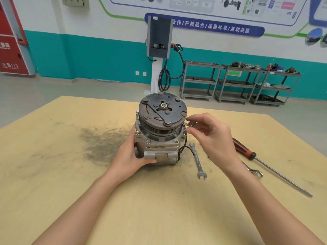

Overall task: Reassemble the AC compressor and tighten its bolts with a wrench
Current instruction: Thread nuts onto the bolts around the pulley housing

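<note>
AC compressor (159, 133) stands upright on the tabletop (70, 174), rusty clutch plate and centre nut facing up, grey aluminium body below, bolts (137, 132) seated around the flange. Open-ended wrench (198, 160) lies flat just right of it; a second wrench (254, 172) farther right.

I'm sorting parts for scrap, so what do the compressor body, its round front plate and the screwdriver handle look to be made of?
Compressor body: probably cast aluminium, with a dull, pale grey, slightly rough finish. Front plate: looks like steel, matt brown-grey, apparently tarnished or rusty. Screwdriver handle: likely plastic with rubbery inserts, glossy red with black stripes. Its shaft looks like bare bright metal.
</note>
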Available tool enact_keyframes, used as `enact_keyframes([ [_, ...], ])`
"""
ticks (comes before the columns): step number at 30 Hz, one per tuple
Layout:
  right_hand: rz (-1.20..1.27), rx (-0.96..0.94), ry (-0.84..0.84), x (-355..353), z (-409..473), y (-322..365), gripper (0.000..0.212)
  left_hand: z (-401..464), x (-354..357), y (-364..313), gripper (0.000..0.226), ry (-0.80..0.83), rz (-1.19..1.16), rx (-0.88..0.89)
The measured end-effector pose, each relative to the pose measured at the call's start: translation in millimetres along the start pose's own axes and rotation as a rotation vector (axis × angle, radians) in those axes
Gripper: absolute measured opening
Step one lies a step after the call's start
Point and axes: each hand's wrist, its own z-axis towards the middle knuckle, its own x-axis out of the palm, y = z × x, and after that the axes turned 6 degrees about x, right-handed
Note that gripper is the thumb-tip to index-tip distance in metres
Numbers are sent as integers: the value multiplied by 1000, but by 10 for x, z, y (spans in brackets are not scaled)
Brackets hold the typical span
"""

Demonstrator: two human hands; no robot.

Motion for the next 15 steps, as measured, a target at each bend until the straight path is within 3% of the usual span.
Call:
enact_keyframes([
  [5,-214,-210,-7,7,-9,-48,32,11,11,34,107,-3,-3,-4],
  [11,-192,-179,9,46,-16,-82,34,13,17,70,105,-1,14,-7],
  [15,-24,-16,6,60,-17,-119,22,16,16,102,102,1,24,-16],
])
